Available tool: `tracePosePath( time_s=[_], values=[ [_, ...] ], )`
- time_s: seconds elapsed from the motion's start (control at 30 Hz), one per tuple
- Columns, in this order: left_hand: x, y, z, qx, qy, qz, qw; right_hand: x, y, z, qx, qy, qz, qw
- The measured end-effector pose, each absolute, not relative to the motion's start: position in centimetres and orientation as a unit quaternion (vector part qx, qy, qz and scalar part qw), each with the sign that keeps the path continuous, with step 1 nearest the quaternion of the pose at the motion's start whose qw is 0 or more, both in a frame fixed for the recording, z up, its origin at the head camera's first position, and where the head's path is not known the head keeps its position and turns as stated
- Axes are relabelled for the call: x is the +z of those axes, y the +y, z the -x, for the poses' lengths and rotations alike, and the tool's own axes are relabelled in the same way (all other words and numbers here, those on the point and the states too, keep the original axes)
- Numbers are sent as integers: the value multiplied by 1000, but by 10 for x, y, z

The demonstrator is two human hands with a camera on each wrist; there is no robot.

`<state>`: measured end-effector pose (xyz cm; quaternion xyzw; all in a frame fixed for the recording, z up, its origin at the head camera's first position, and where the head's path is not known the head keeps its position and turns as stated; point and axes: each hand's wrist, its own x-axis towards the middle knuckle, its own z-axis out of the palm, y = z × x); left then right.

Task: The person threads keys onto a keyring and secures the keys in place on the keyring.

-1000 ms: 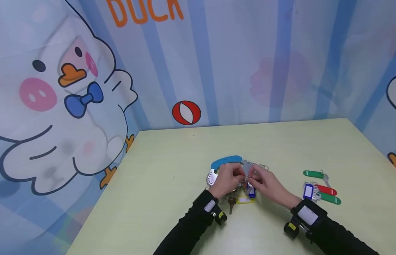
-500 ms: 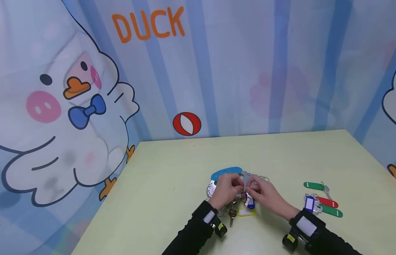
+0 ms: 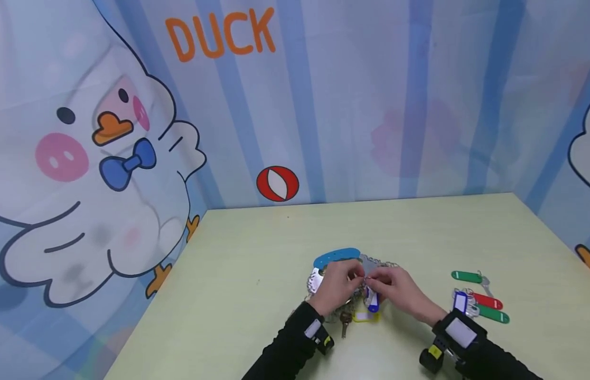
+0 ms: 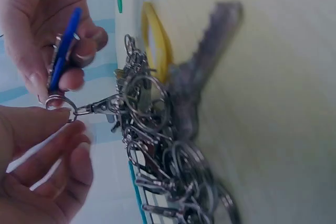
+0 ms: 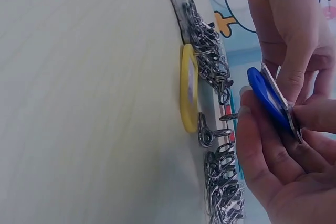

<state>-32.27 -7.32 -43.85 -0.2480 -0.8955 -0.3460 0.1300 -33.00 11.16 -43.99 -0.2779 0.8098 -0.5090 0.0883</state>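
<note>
Two grips (image 3: pixel 338 286) (image 3: pixel 403 291) together at one ring (image 4: pixel 64 98)

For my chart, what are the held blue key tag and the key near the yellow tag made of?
Blue key tag: probably smooth plastic, given its even colour.
Key: seemingly metal, given its cut teeth; its finish is blurred.

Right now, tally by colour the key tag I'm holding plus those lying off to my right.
Blue: 2, the held tag and the lying blue tag
Green: 2, the farther green tag and the nearer green tag
Red: 1, the red tag
Total: 5
</note>
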Motion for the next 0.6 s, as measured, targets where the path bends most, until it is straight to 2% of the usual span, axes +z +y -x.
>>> tracePosePath(
  time_s=[0.23, 0.47, 0.6],
  values=[
    [-442, -74, 322, -333, -884, 281, 169, -437, 112, 327, -533, 790, 280, 114],
    [-437, -73, 322, -359, -893, 248, 108, -436, 114, 328, -505, 807, 289, 100],
    [-436, -75, 322, -332, -898, 261, 118, -435, 115, 329, -506, 807, 283, 111]
  ],
)
